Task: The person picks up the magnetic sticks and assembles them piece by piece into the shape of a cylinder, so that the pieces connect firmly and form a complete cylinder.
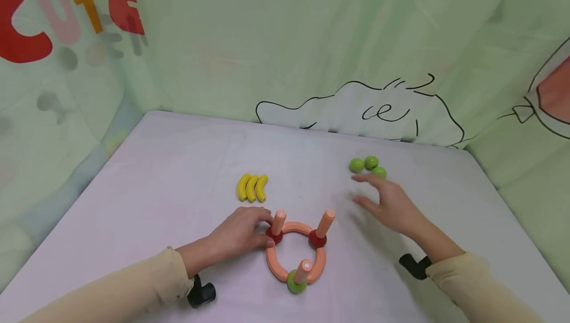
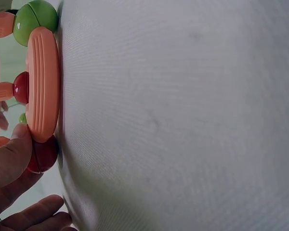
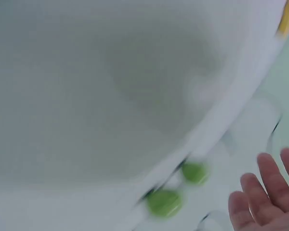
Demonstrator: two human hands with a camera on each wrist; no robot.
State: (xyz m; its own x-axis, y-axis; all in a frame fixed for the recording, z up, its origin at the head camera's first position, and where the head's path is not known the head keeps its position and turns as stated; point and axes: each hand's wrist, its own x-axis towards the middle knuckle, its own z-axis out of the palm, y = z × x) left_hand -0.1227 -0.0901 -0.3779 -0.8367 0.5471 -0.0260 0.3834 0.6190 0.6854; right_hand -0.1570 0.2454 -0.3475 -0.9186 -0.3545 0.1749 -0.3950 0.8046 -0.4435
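Note:
An orange ring toy (image 1: 277,264) lies on the white table (image 1: 178,174), with three orange pegs standing on ball joints, two red and one green (image 1: 296,284). My left hand (image 1: 264,231) pinches the left red ball (image 1: 273,237) under one peg (image 1: 279,221). In the left wrist view my thumb (image 2: 9,159) presses this red ball (image 2: 42,154) beside the ring (image 2: 42,82). My right hand (image 1: 369,192) hovers with its fingers spread and holds nothing, just in front of three green balls (image 1: 367,165). The right wrist view is blurred and shows the green balls (image 3: 164,202) and my fingertips (image 3: 265,192).
Three yellow toy bananas (image 1: 252,187) lie side by side behind my left hand. A printed green cloth wall (image 1: 285,41) closes the table at the back and on both sides. Bare table spreads to the left and in front.

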